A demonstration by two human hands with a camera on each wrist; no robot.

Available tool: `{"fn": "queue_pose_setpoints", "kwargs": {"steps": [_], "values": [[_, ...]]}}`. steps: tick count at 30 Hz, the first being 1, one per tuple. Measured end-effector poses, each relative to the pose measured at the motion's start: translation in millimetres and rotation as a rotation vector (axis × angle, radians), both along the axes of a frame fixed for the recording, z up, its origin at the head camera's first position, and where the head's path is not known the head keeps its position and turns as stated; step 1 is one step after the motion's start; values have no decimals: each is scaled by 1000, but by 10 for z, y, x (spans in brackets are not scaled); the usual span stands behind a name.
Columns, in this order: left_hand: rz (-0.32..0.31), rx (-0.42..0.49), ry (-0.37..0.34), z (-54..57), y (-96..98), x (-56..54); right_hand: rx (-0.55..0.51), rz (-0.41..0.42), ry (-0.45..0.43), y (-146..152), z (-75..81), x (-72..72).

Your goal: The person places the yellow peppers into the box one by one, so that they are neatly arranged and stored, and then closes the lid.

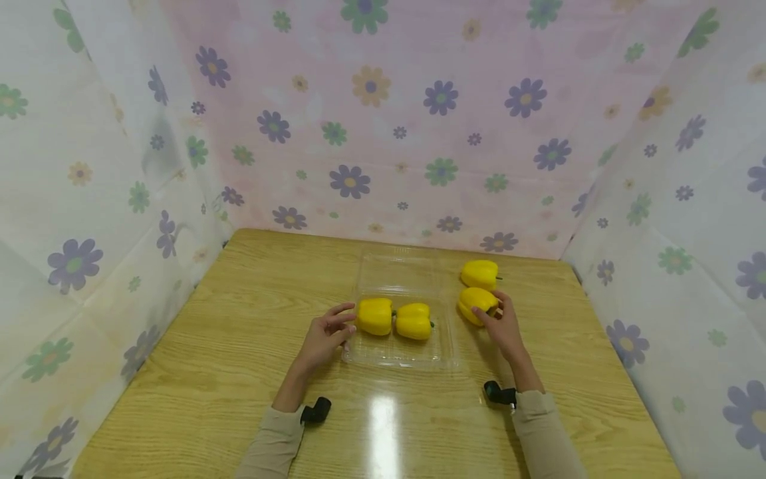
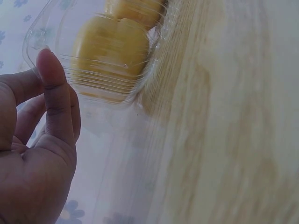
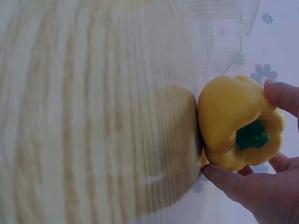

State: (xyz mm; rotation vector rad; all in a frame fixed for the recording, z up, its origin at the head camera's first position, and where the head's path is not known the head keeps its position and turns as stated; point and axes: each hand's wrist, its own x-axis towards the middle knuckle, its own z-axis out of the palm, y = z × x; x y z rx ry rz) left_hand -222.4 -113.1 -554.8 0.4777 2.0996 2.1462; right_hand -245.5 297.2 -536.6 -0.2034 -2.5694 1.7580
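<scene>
A clear plastic clamshell box [image 1: 397, 364] lies with its lid [image 1: 399, 271] folded back. Inside its base sit two yellow bell peppers, one on the left [image 1: 374, 316] and one on the right [image 1: 413, 321]. My left hand [image 1: 323, 339] pinches the box's left rim between thumb and fingers, as the left wrist view shows up close. To the right of the box, my right hand [image 1: 505, 329] grips another yellow bell pepper [image 3: 224, 116]. Its green stem [image 3: 252, 134] faces my palm. The pepper appears at or just above the table surface; I cannot tell which.
Just behind the gripped pepper, a further yellow bell pepper [image 1: 479, 273] lies on its side on the wooden table [image 1: 263, 286]. Flower-patterned cloth [image 1: 383, 133] hangs around the table's back and sides. A small black camera [image 1: 317, 410] sits at each wrist.
</scene>
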Motion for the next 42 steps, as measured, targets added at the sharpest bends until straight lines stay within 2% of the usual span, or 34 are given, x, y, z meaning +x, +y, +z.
{"fn": "queue_pose_setpoints", "kwargs": {"steps": [5, 12, 16, 23, 33, 40, 42], "values": [[1, 1, -4, -11, 8, 3, 4, 25, -15, 7, 38, 19], [10, -4, -9, 1, 13, 0, -5, 51, -56, -25, 244, 83], [16, -13, -8, 5, 9, 8, 31, 63, -56, 1, 192, 72], [11, 1, 2, 3, 11, -1, 92, 63, -9, 77, 35, 38], [30, 5, 3, 11, 33, -2, 12, 28, 24, 106, 26, 59], [50, -2, 3, 4, 45, -3, -77, 36, 116, -7, 284, 201], [53, 11, 9, 1, 51, -8, -78, 39, 165, -1, 274, 202]]}}
